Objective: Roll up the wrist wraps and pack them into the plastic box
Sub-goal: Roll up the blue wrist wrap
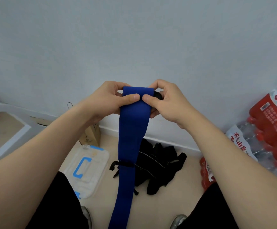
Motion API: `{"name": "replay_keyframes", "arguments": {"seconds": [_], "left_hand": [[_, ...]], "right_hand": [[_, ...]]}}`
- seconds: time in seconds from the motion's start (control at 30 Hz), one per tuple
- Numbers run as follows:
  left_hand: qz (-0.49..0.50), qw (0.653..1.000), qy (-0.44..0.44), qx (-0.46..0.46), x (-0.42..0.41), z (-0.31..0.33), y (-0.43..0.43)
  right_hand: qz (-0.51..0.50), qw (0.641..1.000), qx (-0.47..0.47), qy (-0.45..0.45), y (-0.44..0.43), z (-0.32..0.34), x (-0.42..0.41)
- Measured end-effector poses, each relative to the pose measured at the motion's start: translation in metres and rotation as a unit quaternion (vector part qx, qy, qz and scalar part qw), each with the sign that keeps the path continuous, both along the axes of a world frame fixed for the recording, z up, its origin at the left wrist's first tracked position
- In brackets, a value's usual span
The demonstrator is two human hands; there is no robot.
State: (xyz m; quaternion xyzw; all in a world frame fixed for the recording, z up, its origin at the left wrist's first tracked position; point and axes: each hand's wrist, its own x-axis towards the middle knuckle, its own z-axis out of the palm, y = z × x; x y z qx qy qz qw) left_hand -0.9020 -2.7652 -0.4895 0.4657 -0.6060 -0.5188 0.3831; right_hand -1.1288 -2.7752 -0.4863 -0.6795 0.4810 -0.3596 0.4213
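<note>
Pale grey-blue wall [134, 38] fills the upper view, and beige floor [184, 204] lies below between the seated person's knees. Raised in front of the wall, the blue wrist wrap [131, 129] is held by its top end: the left hand [111, 100] and right hand [165, 101] each pinch it, thumbs pressed side by side on the near face and fingers curled behind, while the long tail hangs straight down between the legs. A dark shape shows at the right hand's fingers, possibly the wrap's black end tucked in as the core of a roll, though the view is too poor to be sure. The plastic box [99, 156], clear with blue fittings and its lid on, sits on the floor to the left, well apart from the wrap. Near it are a black pile [159, 164] of fabric, a paper bag [91, 136] by the wall, and packs of bottled water [270, 126] to the right. The roll looks barely begun. To do it well, I would turn the core evenly with both thumbs, hold the side edges flush so the roll does not cone, let the tail's own weight give light tension, and watch the black band across the tail as it comes up.
</note>
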Motion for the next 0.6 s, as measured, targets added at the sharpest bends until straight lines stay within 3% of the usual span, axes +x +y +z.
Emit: {"name": "replay_keyframes", "arguments": {"seconds": [0.17, 0.33, 0.6], "left_hand": [[0.006, 1.0, 0.021, -0.014, -0.007, 0.002, 0.003], [-0.004, 0.999, 0.04, -0.006, -0.01, 0.002, 0.007], [-0.06, 0.997, -0.041, -0.031, -0.007, 0.001, 0.007]], "right_hand": [[-0.003, 0.999, -0.047, 0.024, 0.005, 0.0, -0.007], [0.016, 0.999, 0.012, -0.028, 0.006, 0.002, -0.018], [-0.005, 0.995, -0.088, 0.045, 0.002, 0.0, -0.018]]}}
